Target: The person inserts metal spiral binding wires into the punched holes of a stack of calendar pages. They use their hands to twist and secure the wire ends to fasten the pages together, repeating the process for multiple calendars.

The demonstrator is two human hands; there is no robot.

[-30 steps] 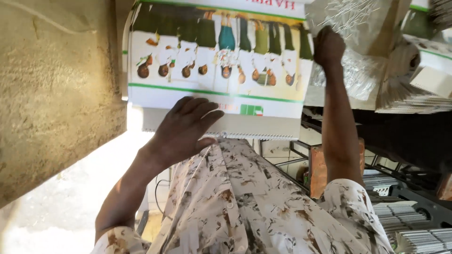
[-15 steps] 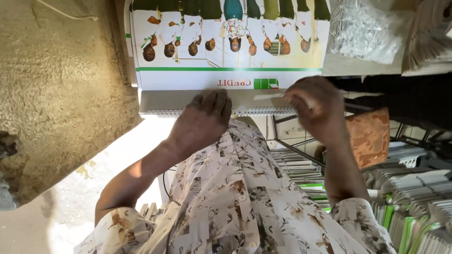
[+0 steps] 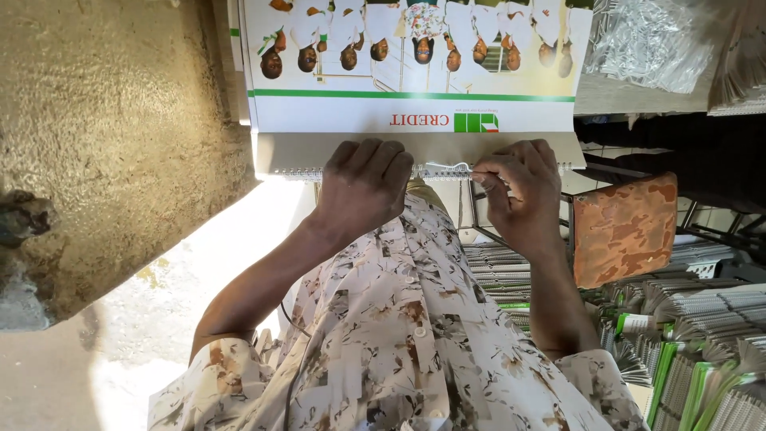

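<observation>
I see the wall calendar (image 3: 415, 80) lying flat before me, its wire spiral binding (image 3: 447, 171) along the near edge. My left hand (image 3: 369, 187) presses down flat on that edge; my right hand (image 3: 517, 191) pinches the wire hanger. Risk: the thin wire may bend or snag, or the sheets may shift under uneven pressure.

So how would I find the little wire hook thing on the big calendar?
Find the big calendar with the row of people and a green stripe. Along its near edge runs a wire spiral, where the left hand and right hand rest. The hanger is the one curved loop of wire between the hands.
</observation>
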